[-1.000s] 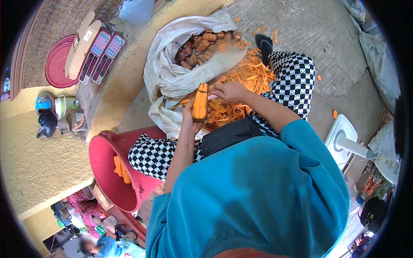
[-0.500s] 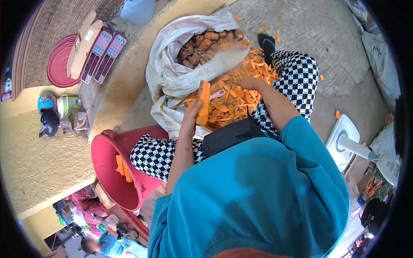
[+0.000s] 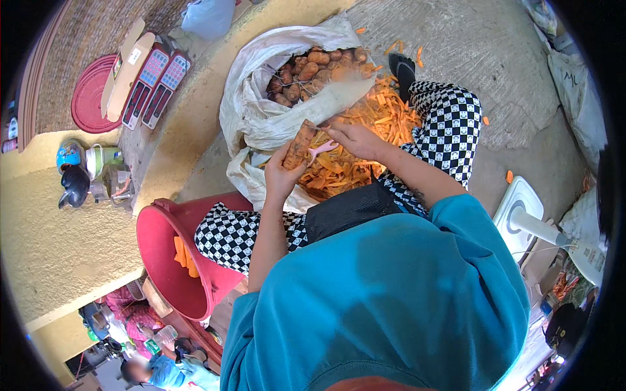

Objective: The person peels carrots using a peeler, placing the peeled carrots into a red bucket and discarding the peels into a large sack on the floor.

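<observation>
- Carrot: long, unpeeled, brown-skinned carrot held tilted, lower end wrapped in the left hand, fingers closed round it; upper end free.
- Right hand closed on a small pink plastic peeler, its blade end touching the carrot's side.
- Handling, judged: carrot stiff, fairly light, likely slick once skinned; best gripped at the still-rough end, away from the blade.
- Below both hands: heap of orange peel strips lying on the white woven sack, between the knees in black-and-white checked trousers.
- Beyond the hands: sack mouth open, full of unpeeled carrots; nothing between it and the hands.
- Left of the left hand, lower: red plastic bucket with a few peeled orange pieces inside.
- Farther left: round red tray, kettle and mugs; well apart.
</observation>
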`<state>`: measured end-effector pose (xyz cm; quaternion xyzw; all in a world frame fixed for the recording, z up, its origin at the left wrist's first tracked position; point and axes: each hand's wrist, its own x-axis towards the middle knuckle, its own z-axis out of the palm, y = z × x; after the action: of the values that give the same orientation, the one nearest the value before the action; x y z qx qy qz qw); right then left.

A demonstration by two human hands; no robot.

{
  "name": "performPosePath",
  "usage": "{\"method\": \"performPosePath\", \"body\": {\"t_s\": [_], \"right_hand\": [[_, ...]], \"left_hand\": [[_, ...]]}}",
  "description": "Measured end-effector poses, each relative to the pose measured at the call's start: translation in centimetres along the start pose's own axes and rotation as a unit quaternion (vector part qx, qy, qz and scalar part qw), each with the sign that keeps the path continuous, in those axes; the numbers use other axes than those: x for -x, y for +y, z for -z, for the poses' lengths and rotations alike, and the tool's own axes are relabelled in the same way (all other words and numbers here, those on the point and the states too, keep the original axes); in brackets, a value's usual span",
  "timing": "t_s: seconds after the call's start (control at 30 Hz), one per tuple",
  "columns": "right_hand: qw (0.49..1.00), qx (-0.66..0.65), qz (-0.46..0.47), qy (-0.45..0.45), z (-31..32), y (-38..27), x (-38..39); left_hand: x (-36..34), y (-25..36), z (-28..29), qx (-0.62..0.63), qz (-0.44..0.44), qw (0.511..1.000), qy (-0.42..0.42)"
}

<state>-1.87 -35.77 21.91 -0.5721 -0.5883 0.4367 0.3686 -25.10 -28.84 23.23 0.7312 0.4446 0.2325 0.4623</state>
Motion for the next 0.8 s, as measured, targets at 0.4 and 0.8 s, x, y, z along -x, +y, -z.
{"method": "performPosePath", "body": {"t_s": [0.4,0.8], "right_hand": [[0.999,-0.004,0.011,-0.04,0.0,0.5,-0.9],[0.949,0.183,-0.226,-0.12,-1.6,14.7,-3.5]], "left_hand": [[0.1,0.0,0.8,-0.041,-0.032,0.999,-0.005],[1.2,2.4,0.8,0.139,-0.027,0.99,-0.019]]}}
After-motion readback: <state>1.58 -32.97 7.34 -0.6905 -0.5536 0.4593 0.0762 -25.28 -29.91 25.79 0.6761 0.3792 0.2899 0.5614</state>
